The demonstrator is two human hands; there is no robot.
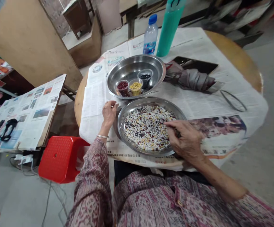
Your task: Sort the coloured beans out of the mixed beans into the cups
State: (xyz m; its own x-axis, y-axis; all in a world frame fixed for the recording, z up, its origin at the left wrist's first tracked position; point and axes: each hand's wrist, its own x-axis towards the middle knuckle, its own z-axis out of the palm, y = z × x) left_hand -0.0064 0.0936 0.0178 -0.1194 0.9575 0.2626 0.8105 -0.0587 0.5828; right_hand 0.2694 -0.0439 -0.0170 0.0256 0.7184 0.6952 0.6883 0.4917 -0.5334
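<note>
steel basin [118, 74] at the back, and just in front, the round steel plate [121, 126], no long axis, mixed grains [148, 126] spread across it! right hand [186, 138] is nearer, over the plate's right side, most grains lying left of its fingertips; thumb and forefinger close together, can't tell if pinching. left hand [109, 113], half curled beside the plate's left rim, grip unclear.

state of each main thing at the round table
water bottle: upright, capped
green bottle: upright, top cropped
umbrella: rolled up
newspaper: spread out
tray: holding mixed grains
basin: holding three cups
cups: uncovered, not empty
left hand: beside tray, fingers curled
right hand: over tray's grains
</note>
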